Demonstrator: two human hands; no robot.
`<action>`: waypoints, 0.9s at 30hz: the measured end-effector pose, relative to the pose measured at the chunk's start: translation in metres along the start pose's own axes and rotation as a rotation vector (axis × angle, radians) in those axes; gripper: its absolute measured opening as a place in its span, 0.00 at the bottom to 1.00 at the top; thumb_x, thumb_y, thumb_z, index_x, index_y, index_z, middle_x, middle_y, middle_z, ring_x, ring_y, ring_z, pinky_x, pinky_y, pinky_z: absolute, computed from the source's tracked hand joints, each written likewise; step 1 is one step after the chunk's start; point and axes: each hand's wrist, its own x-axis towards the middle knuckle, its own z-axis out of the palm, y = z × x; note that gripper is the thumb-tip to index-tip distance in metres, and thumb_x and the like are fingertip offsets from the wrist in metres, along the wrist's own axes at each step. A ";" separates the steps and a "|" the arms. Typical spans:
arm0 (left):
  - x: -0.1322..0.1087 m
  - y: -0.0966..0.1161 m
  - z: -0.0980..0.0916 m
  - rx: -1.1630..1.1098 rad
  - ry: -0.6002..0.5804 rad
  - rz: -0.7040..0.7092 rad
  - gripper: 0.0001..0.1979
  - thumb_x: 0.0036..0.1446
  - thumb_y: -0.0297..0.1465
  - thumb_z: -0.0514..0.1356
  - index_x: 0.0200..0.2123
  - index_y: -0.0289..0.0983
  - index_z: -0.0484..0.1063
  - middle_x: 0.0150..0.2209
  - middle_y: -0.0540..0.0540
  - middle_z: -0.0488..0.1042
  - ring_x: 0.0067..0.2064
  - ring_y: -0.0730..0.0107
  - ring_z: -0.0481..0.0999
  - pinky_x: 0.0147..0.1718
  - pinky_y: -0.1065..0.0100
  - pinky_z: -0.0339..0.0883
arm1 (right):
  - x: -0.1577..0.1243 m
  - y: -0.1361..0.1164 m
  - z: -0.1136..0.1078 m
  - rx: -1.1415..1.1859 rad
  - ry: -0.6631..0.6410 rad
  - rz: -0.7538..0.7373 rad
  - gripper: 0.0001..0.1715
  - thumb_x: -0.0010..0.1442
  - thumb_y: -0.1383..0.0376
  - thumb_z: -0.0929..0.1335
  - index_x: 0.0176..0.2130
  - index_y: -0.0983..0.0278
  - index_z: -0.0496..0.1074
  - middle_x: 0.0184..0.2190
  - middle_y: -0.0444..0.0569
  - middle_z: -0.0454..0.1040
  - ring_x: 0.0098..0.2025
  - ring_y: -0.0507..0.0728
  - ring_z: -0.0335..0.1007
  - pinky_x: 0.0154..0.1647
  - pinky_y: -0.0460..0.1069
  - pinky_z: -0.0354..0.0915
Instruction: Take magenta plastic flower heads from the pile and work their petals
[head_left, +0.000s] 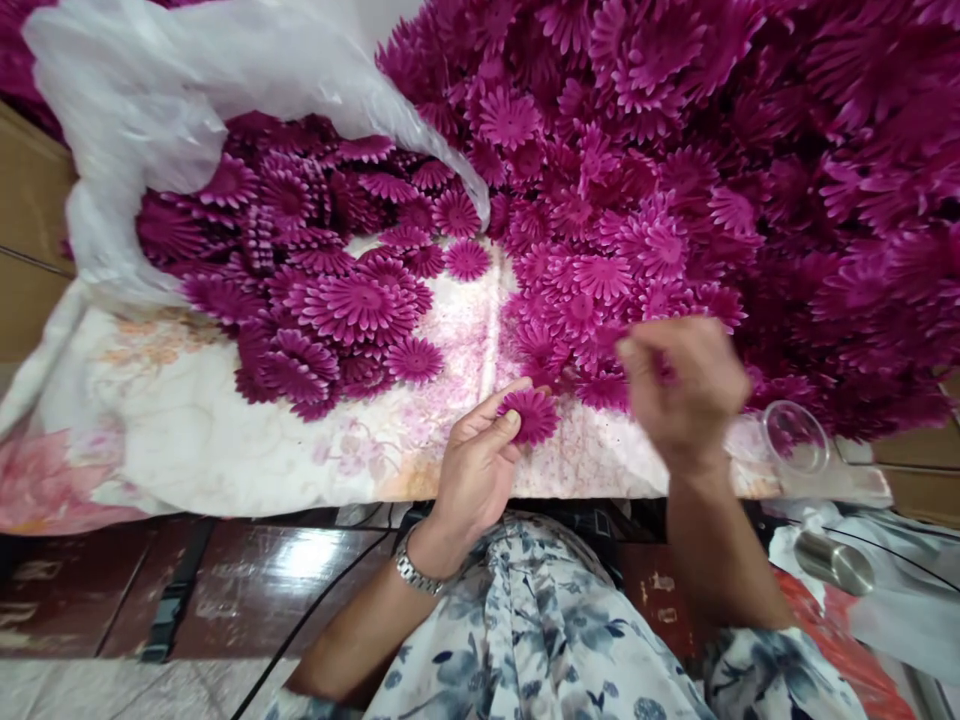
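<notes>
Pale floral cloth (225, 440) covers the desk, and it is heaped with magenta plastic flowers (675, 150), more of them spilling from a white plastic bag (187, 100) at the far left. A clear cup (795, 437) stands at the cloth's right edge. At the near edge the left hand (476, 470), a wristwatch (415, 572) on its wrist, pinches a single magenta flower (531, 415) between thumb and fingertips just above the cloth. The right hand (682, 385) hangs close beside it at the foot of the heap, fingers bunched but motion-blurred, so I cannot tell whether it grips anything.
</notes>
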 end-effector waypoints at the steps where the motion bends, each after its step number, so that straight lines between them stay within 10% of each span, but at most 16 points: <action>1: 0.000 0.000 0.000 -0.015 -0.011 -0.003 0.15 0.46 0.26 0.65 0.41 0.36 0.77 0.38 0.43 0.80 0.40 0.68 0.77 0.43 0.70 0.67 | 0.008 0.015 -0.007 -0.149 0.102 0.000 0.03 0.57 0.66 0.68 0.36 0.60 0.72 0.29 0.48 0.73 0.33 0.56 0.67 0.34 0.51 0.63; 5: -0.001 0.001 0.003 -0.082 -0.032 -0.035 0.14 0.47 0.25 0.63 0.40 0.35 0.77 0.38 0.42 0.80 0.41 0.66 0.78 0.47 0.66 0.66 | 0.025 0.047 -0.026 -0.382 -0.007 0.057 0.15 0.59 0.60 0.66 0.47 0.59 0.71 0.42 0.55 0.72 0.45 0.63 0.66 0.45 0.58 0.59; 14: -0.001 -0.005 0.003 -0.068 -0.033 -0.069 0.13 0.46 0.25 0.64 0.38 0.35 0.78 0.33 0.46 0.79 0.31 0.75 0.74 0.32 0.75 0.66 | -0.032 -0.039 0.033 0.358 -0.493 -0.018 0.04 0.59 0.67 0.66 0.31 0.63 0.68 0.26 0.47 0.70 0.31 0.54 0.63 0.33 0.50 0.62; 27: -0.001 -0.007 0.000 0.045 -0.006 0.048 0.17 0.43 0.26 0.67 0.40 0.38 0.78 0.39 0.47 0.79 0.36 0.75 0.73 0.39 0.74 0.64 | -0.034 -0.045 0.024 0.424 -0.406 0.070 0.04 0.60 0.71 0.64 0.35 0.63 0.67 0.30 0.48 0.70 0.34 0.54 0.64 0.37 0.51 0.63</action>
